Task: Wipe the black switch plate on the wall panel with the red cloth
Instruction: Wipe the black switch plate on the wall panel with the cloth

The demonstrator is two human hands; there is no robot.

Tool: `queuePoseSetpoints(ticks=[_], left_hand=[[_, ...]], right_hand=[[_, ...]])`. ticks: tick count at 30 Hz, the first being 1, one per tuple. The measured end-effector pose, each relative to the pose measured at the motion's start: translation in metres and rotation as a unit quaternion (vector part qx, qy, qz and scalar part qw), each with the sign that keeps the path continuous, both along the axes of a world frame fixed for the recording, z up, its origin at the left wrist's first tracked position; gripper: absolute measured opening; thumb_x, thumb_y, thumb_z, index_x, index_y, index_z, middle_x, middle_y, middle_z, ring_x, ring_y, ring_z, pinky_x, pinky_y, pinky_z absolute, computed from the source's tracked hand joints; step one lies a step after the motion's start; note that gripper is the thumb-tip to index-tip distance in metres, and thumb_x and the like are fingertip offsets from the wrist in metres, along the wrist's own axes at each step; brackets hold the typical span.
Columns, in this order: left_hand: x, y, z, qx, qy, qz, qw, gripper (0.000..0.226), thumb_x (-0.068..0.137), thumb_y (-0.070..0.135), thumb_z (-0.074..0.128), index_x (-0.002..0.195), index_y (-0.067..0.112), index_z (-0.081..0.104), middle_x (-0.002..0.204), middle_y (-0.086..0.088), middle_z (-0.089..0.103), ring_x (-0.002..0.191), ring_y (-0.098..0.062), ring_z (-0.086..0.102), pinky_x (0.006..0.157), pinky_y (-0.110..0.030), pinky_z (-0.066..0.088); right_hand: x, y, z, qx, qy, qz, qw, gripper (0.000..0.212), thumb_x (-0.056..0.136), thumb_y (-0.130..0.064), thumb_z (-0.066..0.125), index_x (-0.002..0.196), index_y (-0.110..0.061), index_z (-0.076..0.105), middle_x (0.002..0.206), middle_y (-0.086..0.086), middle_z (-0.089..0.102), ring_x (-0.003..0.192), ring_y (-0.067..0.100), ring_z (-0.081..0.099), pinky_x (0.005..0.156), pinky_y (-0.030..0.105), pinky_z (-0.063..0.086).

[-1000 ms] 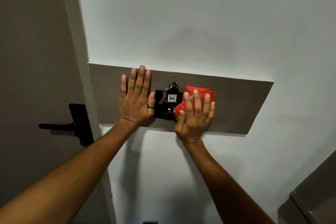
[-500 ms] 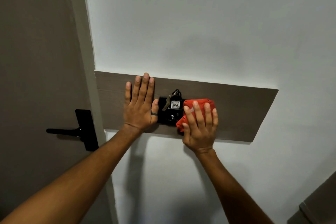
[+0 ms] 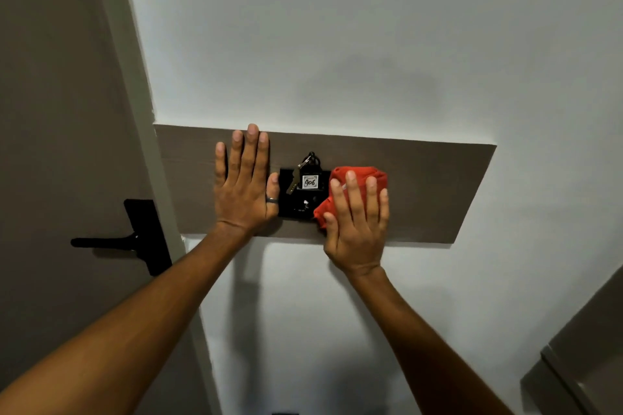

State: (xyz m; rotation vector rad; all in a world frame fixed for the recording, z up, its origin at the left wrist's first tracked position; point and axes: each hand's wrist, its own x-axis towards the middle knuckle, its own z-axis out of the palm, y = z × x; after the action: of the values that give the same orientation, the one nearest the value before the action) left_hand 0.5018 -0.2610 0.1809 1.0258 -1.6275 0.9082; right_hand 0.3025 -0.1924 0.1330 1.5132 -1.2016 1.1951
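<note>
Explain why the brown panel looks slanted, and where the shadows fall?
Head view: the wide-angle lens skews the wall panel; soft arm shadows fall on the white wall below it, a faint patch above the black switch plate; no glare.

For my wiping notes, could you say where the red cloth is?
Head view: crumpled red cloth under the right hand, at the right edge of the black switch plate.

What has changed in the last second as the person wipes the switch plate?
The right hand, pressing the red cloth, slid slightly down the right edge of the black switch plate. Nothing was grasped or released. The left hand stayed flat on the wall panel; the keys still hang.
</note>
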Motion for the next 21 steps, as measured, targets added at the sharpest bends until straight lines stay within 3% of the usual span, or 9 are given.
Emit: queuePoseSetpoints(ticks=[3, 6, 13, 18, 21], left_hand=[[-0.001, 0.001, 0.002, -0.001, 0.004, -0.007, 1.0, 0.063, 0.103, 0.034, 0.026, 0.159, 0.007, 0.015, 0.17, -0.002, -0.008, 0.157, -0.023, -0.003, 0.129, -0.048, 0.001], [-0.003, 0.002, 0.006, -0.001, 0.006, -0.005, 1.0, 0.063, 0.102, 0.033, 0.028, 0.158, 0.006, 0.016, 0.169, -0.006, 0.0, 0.157, -0.023, -0.003, 0.128, -0.049, 0.003], [-0.004, 0.0, 0.003, -0.016, 0.009, -0.009, 1.0, 0.063, 0.102, 0.033, 0.028, 0.158, 0.005, 0.017, 0.166, -0.012, 0.012, 0.157, -0.024, -0.002, 0.128, -0.049, 0.003], [0.0, -0.002, 0.005, -0.021, 0.003, 0.01, 1.0, 0.064, 0.102, 0.032, 0.03, 0.158, 0.005, 0.017, 0.163, -0.014, 0.021, 0.157, -0.024, -0.001, 0.129, -0.048, 0.002], [0.0, 0.0, 0.0, -0.02, 0.0, -0.003, 1.0, 0.064, 0.102, 0.032, 0.031, 0.158, 0.005, 0.017, 0.163, -0.015, 0.019, 0.157, -0.024, -0.001, 0.129, -0.048, 0.002]], right_hand=[[-0.027, -0.002, 0.016, -0.019, 0.059, -0.02, 0.998, 0.052, 0.104, -0.04, 0.046, 0.154, -0.022, 0.048, 0.157, 0.01, 0.049, 0.151, 0.034, 0.038, 0.123, 0.054, 0.034], [-0.017, -0.02, 0.033, -0.023, 0.014, -0.02, 0.999, 0.053, 0.106, -0.041, 0.043, 0.156, -0.024, 0.044, 0.162, 0.008, 0.044, 0.157, 0.034, 0.03, 0.129, 0.054, 0.021], [-0.023, -0.011, -0.01, -0.043, 0.041, -0.029, 0.998, 0.047, 0.106, -0.041, 0.038, 0.147, -0.021, 0.05, 0.152, 0.011, 0.047, 0.158, 0.034, 0.024, 0.127, 0.055, 0.023], [-0.011, -0.025, 0.028, -0.045, -0.001, 0.0, 0.999, 0.053, 0.106, -0.041, 0.041, 0.155, -0.022, 0.046, 0.16, 0.01, 0.047, 0.154, 0.037, 0.033, 0.128, 0.057, 0.022], [-0.019, -0.015, 0.005, -0.058, 0.049, 0.0, 0.997, 0.049, 0.106, -0.041, 0.04, 0.147, -0.02, 0.054, 0.15, 0.013, 0.055, 0.144, 0.04, 0.044, 0.122, 0.059, 0.034]])
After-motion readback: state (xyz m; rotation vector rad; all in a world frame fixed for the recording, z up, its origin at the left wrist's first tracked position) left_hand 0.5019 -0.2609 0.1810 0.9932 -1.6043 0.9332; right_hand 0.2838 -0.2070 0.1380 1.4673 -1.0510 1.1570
